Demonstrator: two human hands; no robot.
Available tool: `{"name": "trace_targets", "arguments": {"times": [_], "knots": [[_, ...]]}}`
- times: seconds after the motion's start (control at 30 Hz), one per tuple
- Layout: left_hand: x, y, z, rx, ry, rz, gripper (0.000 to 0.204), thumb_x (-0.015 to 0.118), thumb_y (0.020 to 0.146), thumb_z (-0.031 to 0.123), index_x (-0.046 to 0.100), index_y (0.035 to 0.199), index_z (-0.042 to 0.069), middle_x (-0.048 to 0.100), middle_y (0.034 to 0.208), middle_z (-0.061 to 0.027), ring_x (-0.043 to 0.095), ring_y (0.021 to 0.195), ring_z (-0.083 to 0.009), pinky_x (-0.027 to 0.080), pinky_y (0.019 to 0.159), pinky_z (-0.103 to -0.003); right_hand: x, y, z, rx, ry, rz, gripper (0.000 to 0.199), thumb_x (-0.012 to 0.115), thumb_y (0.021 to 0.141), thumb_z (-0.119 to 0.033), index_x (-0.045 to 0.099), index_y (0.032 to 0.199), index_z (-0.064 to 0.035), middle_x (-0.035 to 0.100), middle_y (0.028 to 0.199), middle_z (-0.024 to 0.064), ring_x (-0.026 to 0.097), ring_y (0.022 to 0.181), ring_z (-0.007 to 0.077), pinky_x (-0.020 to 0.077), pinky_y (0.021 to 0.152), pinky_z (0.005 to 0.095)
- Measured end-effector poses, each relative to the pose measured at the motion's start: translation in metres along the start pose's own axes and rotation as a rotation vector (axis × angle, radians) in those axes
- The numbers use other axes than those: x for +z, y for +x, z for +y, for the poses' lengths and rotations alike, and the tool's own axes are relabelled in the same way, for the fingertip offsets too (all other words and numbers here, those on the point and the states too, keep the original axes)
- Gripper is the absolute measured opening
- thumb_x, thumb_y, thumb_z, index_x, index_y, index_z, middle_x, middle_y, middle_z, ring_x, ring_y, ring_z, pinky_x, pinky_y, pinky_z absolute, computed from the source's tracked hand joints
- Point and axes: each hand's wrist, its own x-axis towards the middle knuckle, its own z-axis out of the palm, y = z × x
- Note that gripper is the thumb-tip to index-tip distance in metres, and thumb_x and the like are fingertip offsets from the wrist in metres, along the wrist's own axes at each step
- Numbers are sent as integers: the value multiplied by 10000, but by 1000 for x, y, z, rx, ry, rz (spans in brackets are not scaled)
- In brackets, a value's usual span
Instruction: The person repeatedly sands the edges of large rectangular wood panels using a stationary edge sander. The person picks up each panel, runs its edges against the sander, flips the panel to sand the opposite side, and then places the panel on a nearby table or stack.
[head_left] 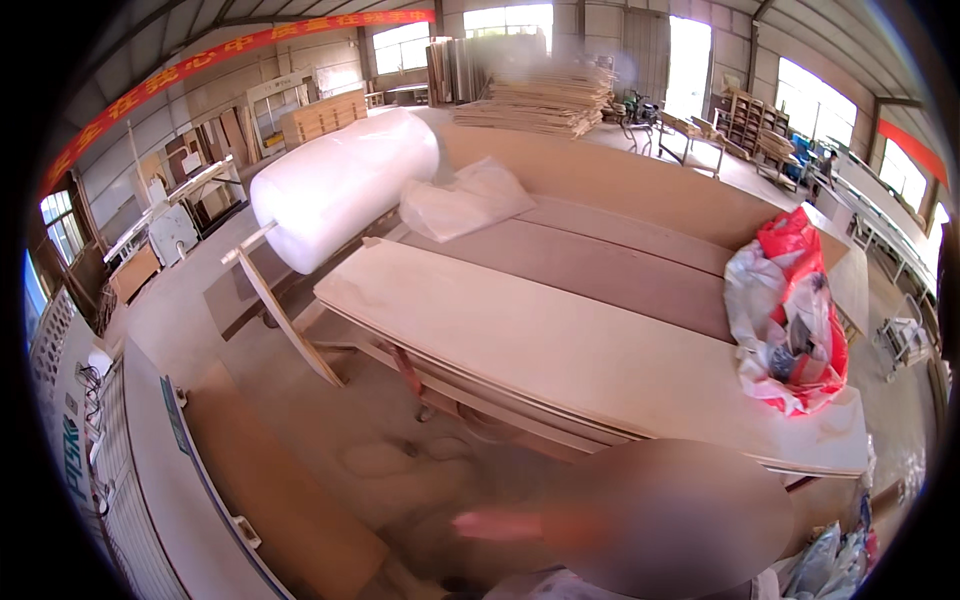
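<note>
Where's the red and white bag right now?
In the head view, the crumpled red-and-white plastic bag is on the right, at the right end of the long pale flat board.

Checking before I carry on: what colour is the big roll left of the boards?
The big roll is white; head view shows it best.

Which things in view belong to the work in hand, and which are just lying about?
Probably the job, before the person:
long pale panels
frame beneath

Seemingly just lying about:
red-and-white plastic bag
distant board stack
</note>
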Motion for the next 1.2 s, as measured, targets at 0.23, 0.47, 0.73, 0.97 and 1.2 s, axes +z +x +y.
{"name": "trace_targets", "arguments": {"times": [0.23,0.47,0.73,0.97,1.2], "knots": [[-128,180,13,-80,3,19,325,534,912,313,635,1026,26,653,930,-161,621,892,-280,484,762,-383,-19,267,93,229,-332,51,313,440,924,-298,614,1040,-65,646,953,167,626,878,346,489,781,450],[-295,381,42,121,-18,208,333,524,914,323,635,1027,30,655,943,-166,625,913,-284,484,775,-389,-23,322,200,613,-425,-196,257,480,905,-247,668,903,-72,645,842,138,602,751,296,472,683,432],[-420,599,173,-4,-100,182,345,519,912,367,643,999,57,641,998,-144,617,915,-290,488,794,-389,-63,521,182,880,-188,-251,183,537,858,-190,665,801,-72,610,737,118,563,667,243,461,633,404],[-375,642,34,-410,-397,-22,444,645,868,285,562,1242,59,597,1183,-119,554,1093,-277,438,966,-396,-124,1006,58,395,-158,-111,132,569,831,-123,665,763,-61,612,708,78,548,642,165,456,598,339],[-511,830,71,-595,-372,-62,374,601,885,257,597,1209,70,587,1217,-147,545,1136,-262,426,982,-386,-146,1368,-30,376,324,133,102,551,838,-66,648,806,-63,619,727,25,563,685,98,449,591,263]]}}
